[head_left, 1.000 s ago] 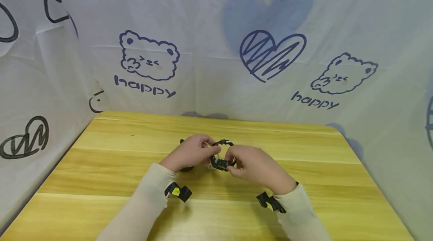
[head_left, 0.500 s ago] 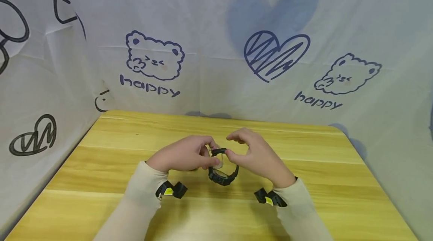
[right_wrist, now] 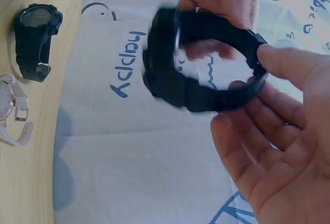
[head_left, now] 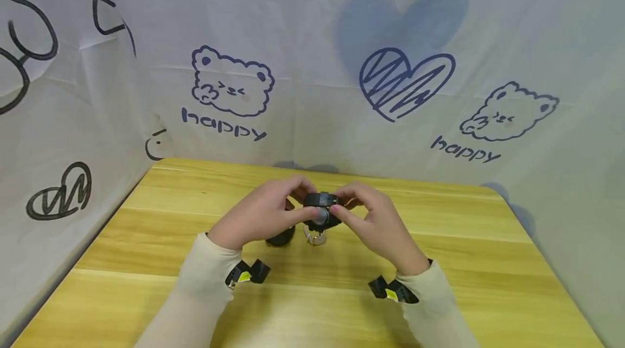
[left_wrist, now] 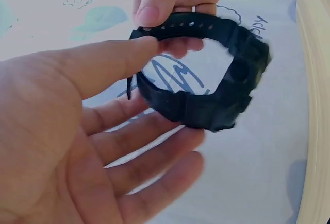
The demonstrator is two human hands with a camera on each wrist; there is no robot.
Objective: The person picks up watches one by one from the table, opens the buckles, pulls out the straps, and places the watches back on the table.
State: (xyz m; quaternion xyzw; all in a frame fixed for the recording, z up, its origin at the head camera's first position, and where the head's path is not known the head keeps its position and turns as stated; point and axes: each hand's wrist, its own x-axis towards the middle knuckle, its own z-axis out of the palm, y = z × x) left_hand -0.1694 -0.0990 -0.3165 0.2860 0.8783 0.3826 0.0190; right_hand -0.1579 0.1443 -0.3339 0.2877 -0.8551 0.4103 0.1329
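Above the middle of the table, a black wristwatch (head_left: 322,199) hangs in the air, its strap bent into a loop. My left hand (head_left: 266,209) pinches the strap from the left, thumb on the near side. From the right, my right hand (head_left: 373,217) holds it near the buckle. In the left wrist view, the holed strap end (left_wrist: 198,26) lies between both hands, while the left hand's lower fingers spread under the loop. The watch case (right_wrist: 162,59) blurs in the right wrist view. Below stand a second black watch (right_wrist: 35,33) and a white watch (right_wrist: 6,100).
A light wooden table (head_left: 303,310) carries the two other watches, partly covered by the hands in the head view. White cloth (head_left: 303,136) with drawn bears and hearts hangs behind and on the sides. Each wrist wears a black strap with a small camera mount (head_left: 248,273).
The black watch has risen and turned, so its buckle side now faces me. Half a second ago my right fingers were lifted away from it; they are back on the strap.
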